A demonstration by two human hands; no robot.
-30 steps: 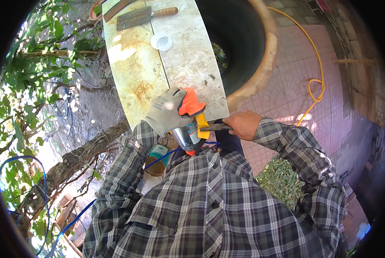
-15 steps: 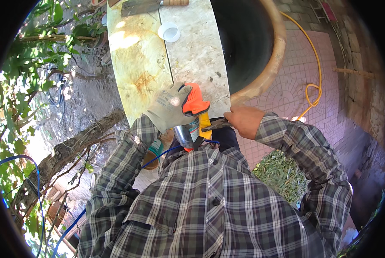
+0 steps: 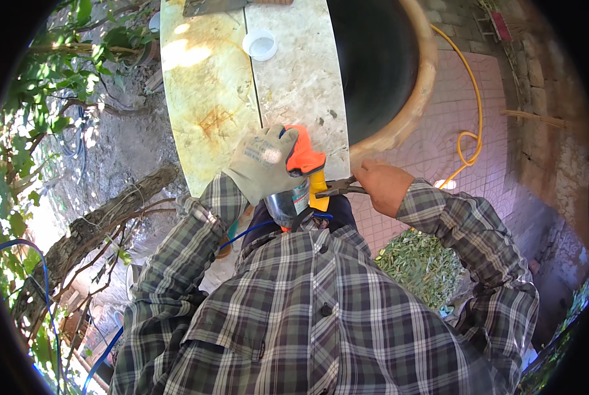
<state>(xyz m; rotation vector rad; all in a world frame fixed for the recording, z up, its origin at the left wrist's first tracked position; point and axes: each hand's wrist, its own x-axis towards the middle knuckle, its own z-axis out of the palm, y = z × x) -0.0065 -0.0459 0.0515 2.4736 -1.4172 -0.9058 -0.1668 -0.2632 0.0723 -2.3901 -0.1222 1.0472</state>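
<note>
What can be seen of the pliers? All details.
The pliers look like dark metal, with two handles slightly apart. They lie roughly sideways beyond the table's near edge, handles at the person's bare right hand, nose pointing left against the yellow piece. Whether the jaws are clamped is too small to tell.

Green-grey plaid shirt [image 3: 261, 316] — dark buttons [image 3: 326, 309] — dark trousers [image 3: 344, 209], pale glove [image 3: 258, 158].

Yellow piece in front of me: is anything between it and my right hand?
Yes, the pliers: your right hand holds them, and their nose reaches across to the yellow piece. Nothing else visible stands between.
</note>
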